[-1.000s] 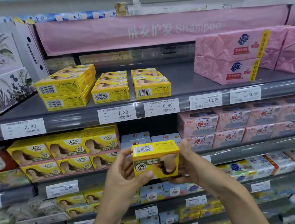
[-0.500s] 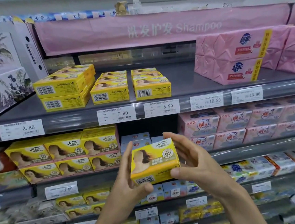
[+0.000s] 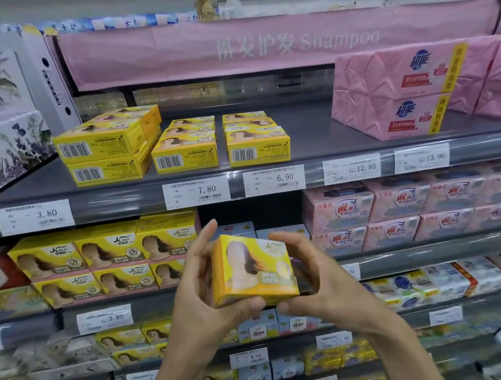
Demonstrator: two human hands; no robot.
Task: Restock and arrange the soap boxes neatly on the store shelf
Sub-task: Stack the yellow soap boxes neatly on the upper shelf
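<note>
1. Soap box [image 3: 253, 268]: a yellow carton printed with a long-haired figure. It is held in the air in front of the shelves, level with the second shelf from the top. Its printed side faces the camera and it is slightly tilted.
2. The left grip [image 3: 204, 294], a bare hand, is clamped on the box's left side. Its thumb is tucked under the lower edge, and its index finger stretches upward past the upper left corner.
3. The right grip [image 3: 320, 280], the other bare hand, is clamped on the box's right side. Its fingers curl over the top right edge and its thumb lies beneath the bottom edge, close to the left thumb.
4. Both forearms rise from the bottom of the view and converge on the box between them.
5. The upper shelf [image 3: 123, 202] carries flat yellow boxes [image 3: 185, 147] with barcodes facing front. A two-high stack stands at the left, with two rows beside it, above price tags [image 3: 196, 191] reading 7.80 and 6.90.
6. Pink packs [image 3: 401, 91] sit well apart from them at the right of that shelf.
7. Matching yellow cartons [image 3: 106, 257] stand face-front in two tiers just left of the left grip.
</note>
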